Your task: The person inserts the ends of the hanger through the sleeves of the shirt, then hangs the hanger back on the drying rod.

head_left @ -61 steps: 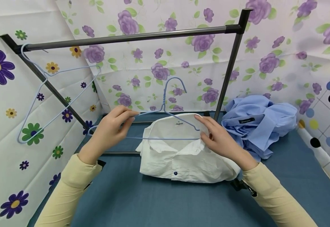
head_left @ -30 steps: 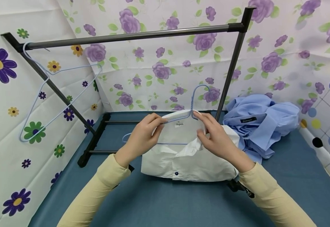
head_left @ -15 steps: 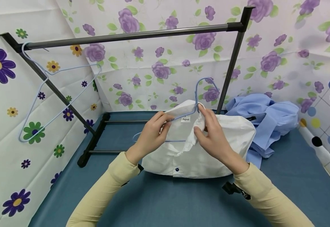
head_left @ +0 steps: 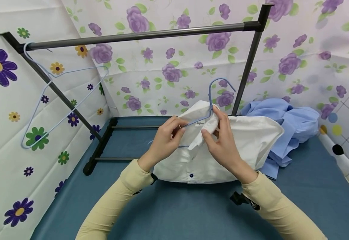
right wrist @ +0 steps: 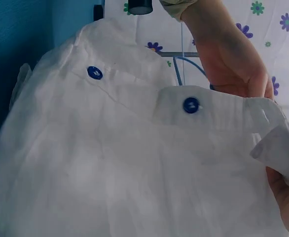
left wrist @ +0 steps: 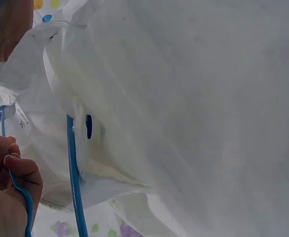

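Note:
My left hand (head_left: pixel 166 138) pinches one arm of a blue wire hanger (head_left: pixel 211 91), close to its neck. The hanger's other arm is hidden inside a white button-up shirt (head_left: pixel 252 136), its hook standing above the collar (head_left: pixel 199 107). With thumb and fingers my right hand (head_left: pixel 223 140) grips the collar beside the hanger's neck. In the left wrist view the hanger's bottom bar (left wrist: pixel 74 173) runs into the shirt opening, past a dark blue button (left wrist: pixel 89 126). A second angle, from the right wrist, shows the shirt front with another button (right wrist: pixel 191 105) and the folded collar tip (right wrist: pixel 277 148).
A dark metal clothes rack (head_left: pixel 138 36) stands behind, a second blue hanger (head_left: pixel 69 70) hooked at its left end. To the right a crumpled light-blue shirt (head_left: pixel 300 123) lies on the blue-covered table (head_left: pixel 174 213). Patterned sheets (head_left: pixel 174 66) line the back and sides.
My left hand has moved right with the hanger, whose far arm has gone inside the white shirt. The collar has been lifted, and the shirt's right shoulder has risen and spread rightward.

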`<state>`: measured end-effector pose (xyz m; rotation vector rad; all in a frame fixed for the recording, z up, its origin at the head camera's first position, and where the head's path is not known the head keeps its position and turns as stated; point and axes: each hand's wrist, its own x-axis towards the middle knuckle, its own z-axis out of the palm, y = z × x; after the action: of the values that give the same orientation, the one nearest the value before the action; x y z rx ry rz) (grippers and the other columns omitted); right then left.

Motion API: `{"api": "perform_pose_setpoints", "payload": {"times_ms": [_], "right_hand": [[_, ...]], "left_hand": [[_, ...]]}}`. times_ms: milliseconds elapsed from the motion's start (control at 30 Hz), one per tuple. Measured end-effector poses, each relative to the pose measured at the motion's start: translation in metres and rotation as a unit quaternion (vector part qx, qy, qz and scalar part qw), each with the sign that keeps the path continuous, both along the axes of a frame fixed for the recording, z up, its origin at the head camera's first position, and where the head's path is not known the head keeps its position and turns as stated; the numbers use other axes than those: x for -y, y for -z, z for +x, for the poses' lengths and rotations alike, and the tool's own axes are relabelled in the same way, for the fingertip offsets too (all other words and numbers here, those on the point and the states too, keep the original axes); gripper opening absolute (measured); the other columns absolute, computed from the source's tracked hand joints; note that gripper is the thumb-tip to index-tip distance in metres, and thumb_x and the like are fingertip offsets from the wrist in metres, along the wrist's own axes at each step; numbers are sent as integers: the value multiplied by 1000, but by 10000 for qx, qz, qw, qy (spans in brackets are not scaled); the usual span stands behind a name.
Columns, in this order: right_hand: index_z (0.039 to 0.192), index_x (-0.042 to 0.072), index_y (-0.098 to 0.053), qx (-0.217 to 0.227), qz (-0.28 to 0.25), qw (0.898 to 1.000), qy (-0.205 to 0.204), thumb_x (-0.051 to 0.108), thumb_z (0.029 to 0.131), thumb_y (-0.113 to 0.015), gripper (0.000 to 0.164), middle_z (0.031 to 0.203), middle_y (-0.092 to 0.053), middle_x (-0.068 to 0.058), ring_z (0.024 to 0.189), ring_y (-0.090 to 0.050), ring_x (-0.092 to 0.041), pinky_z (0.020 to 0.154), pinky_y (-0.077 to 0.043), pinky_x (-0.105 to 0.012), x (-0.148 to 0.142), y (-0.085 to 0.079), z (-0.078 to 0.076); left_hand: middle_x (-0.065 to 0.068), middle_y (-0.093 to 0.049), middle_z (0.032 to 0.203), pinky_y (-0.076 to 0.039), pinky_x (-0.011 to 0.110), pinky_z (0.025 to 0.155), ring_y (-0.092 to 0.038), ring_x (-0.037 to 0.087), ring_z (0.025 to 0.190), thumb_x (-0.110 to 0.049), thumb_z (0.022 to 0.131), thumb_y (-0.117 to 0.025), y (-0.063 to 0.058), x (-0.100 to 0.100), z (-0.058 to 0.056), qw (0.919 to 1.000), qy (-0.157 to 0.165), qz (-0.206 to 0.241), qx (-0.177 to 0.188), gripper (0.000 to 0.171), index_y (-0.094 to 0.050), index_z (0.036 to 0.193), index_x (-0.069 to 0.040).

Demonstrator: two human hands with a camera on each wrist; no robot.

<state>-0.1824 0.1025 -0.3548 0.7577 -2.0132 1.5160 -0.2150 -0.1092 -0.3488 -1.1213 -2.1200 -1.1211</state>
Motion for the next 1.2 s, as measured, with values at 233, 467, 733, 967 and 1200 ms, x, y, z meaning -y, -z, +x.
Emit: {"api": "perform_pose_setpoints", "payload": {"times_ms": [233, 467, 733, 967, 1200], "right_hand": [[159, 6, -18, -74, -171, 9998, -21, 1, 99, -60, 73, 143, -32, -22, 114, -52, -26, 90, -50, -20, 4, -4, 1], [158, 8, -23, -50, 133, 9998, -150, -1, 99, -59, 69, 145, -38, -21, 98, -59, -25, 79, -51, -17, -6, -7, 1], [147, 9, -47, -860, 225, 9931, 768, 3, 103, -53, 45, 136, -60, -9, 69, -61, -6, 59, -47, -17, -35, -20, 2], [116, -8, -67, -1686, -273, 9563, 2372, 16, 95, -66, 32, 115, -65, -25, 105, -56, -16, 98, -33, -25, -82, -38, 3], [145, 11, -54, -559, 1014, 9725, 2021, 30, 97, -69, 54, 140, -55, -17, 129, -45, -36, 106, -31, -50, -148, -19, -10]], "left_hand": [[7, -59, 97, -38, 29, 56, -40, 11, 61, -4, 103, -56, 0, -7, 0, 9996, 128, 175, 152, 15, -67, 113, 0], [6, -59, 96, -38, 29, 56, -44, 13, 62, -6, 103, -58, 4, -4, 3, 9977, 62, 398, 551, 15, -68, 113, -2], [7, -60, 96, -37, 29, 56, -46, 16, 67, -3, 101, -59, 3, 3, 6, 9955, 149, 581, 735, 15, -68, 113, -1], [8, -60, 97, -36, 29, 57, -47, 17, 70, -3, 102, -59, 5, 11, 8, 9933, 70, 680, 931, 16, -68, 114, -1], [9, -60, 96, -36, 29, 58, -46, 18, 71, -3, 101, -59, 2, 17, 11, 9929, -53, 682, 978, 16, -68, 114, 0]]}}
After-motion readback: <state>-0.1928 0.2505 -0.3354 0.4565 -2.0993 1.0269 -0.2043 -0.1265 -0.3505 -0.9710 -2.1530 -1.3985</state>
